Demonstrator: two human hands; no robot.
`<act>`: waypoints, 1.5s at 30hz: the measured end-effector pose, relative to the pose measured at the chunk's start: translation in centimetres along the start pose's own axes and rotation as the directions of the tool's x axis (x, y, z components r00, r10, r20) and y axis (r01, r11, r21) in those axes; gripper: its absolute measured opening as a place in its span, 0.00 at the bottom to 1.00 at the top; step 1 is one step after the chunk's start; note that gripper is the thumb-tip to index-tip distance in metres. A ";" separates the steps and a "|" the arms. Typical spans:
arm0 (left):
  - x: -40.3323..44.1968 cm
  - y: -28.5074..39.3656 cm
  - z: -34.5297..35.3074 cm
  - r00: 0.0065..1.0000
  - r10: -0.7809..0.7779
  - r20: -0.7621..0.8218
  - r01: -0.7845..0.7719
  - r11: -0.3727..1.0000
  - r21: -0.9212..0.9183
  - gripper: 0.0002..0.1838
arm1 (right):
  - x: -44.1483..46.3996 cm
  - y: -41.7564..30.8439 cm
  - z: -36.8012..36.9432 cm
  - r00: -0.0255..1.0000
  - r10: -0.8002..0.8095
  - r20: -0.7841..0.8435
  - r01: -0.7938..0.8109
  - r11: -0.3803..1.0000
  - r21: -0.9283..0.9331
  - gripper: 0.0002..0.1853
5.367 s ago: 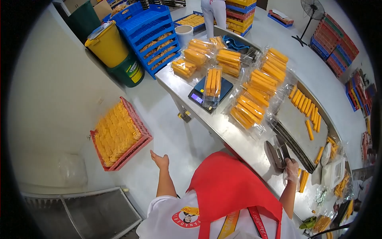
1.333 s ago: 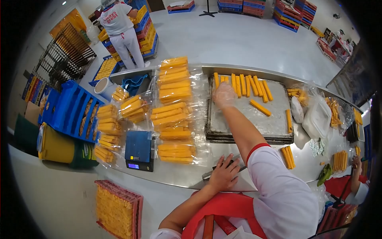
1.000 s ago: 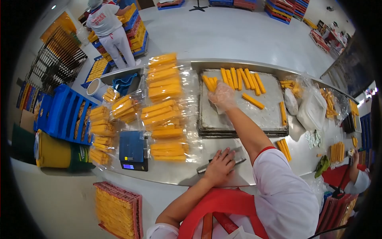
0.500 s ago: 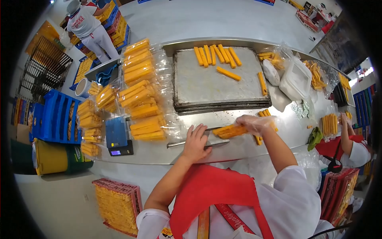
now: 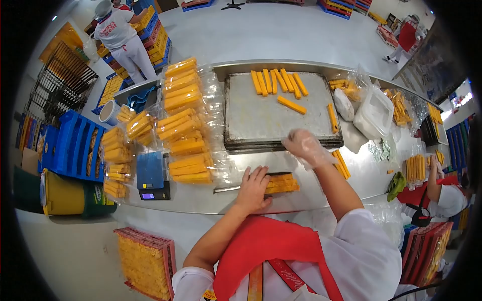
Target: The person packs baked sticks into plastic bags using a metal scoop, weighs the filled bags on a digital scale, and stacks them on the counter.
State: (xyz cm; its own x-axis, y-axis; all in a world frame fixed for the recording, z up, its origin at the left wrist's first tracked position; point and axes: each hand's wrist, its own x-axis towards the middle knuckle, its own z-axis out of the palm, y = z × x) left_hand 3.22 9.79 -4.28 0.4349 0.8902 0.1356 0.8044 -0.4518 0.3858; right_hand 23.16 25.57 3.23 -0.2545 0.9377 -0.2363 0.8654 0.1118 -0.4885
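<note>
My bare left hand (image 5: pixel 255 189) lies with its fingers stretched out over a narrow metal trough (image 5: pixel 227 189) near the table's front edge. Beside its fingertips, a bundle of orange-yellow breadsticks (image 5: pixel 283 183) rests in the trough. My right hand (image 5: pixel 307 148), in a clear plastic glove, is raised near the front right edge of the baking tray (image 5: pixel 251 125). Its fingers look curled, but glove and blur hide how far and whether anything is in them. Loose sticks (image 5: pixel 286 83) lie on the tray, with another pair (image 5: pixel 342 164) on the table to the right.
Bagged sticks (image 5: pixel 186 125) are piled left of the tray, by a digital scale (image 5: pixel 153 175). A white plastic tub (image 5: pixel 374 113) stands at the right, with a green cloth (image 5: pixel 396 186) nearer the edge. A co-worker (image 5: pixel 442 198) works at far right; another person (image 5: pixel 120 37) stands behind.
My right hand has let go of the bundle and moved up and slightly left towards the baking tray. The bundle now lies in the trough beside my left hand. The camera view has shifted slightly.
</note>
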 end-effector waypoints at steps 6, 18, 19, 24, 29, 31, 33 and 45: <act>0.5 -0.6 0.0 0.996 0.012 0.085 -0.008 0.999 -0.050 0.41 | 11.9 -6.5 -1.7 0.946 -0.049 -0.319 0.007 0.991 -0.131 0.27; 0.4 -1.5 0.4 0.998 0.062 0.024 -0.059 0.992 -0.111 0.39 | 20.6 -9.8 2.8 0.983 -0.088 -0.164 0.028 0.942 -0.335 0.24; 0.4 -1.5 0.3 0.997 0.069 0.028 -0.066 0.992 -0.105 0.39 | 19.2 -9.7 2.8 0.984 -0.086 -0.158 0.028 0.941 -0.338 0.24; 0.6 -1.2 -0.2 0.996 0.075 0.053 -0.071 0.994 -0.081 0.41 | 12.9 -5.6 1.4 0.978 -0.203 -0.048 0.196 0.972 -0.134 0.24; 0.5 -0.9 -0.3 0.997 0.076 0.022 -0.074 0.995 -0.071 0.41 | 13.3 0.5 3.7 0.955 -0.217 -0.204 0.204 0.976 -0.083 0.26; 0.5 -0.8 -0.4 0.997 0.061 0.037 -0.058 0.995 -0.079 0.40 | 13.9 0.7 3.5 0.933 -0.224 -0.281 0.224 0.974 -0.032 0.25; 0.5 -0.6 -0.5 0.998 0.061 0.027 -0.059 0.996 -0.068 0.40 | 14.2 0.3 3.7 0.996 -0.059 -0.060 0.077 0.923 0.378 0.23; 0.4 -0.5 -0.5 0.997 0.056 0.053 -0.055 0.998 -0.029 0.42 | 9.0 0.0 4.3 0.956 -0.202 -0.211 0.134 0.946 -0.297 0.22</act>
State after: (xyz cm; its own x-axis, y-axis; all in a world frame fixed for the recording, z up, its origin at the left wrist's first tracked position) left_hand 2.82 10.41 -3.94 0.5001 0.8591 0.1087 0.7675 -0.4978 0.4039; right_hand 18.97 32.61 -2.50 -0.3269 0.9437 0.0501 0.9122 0.3290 -0.2444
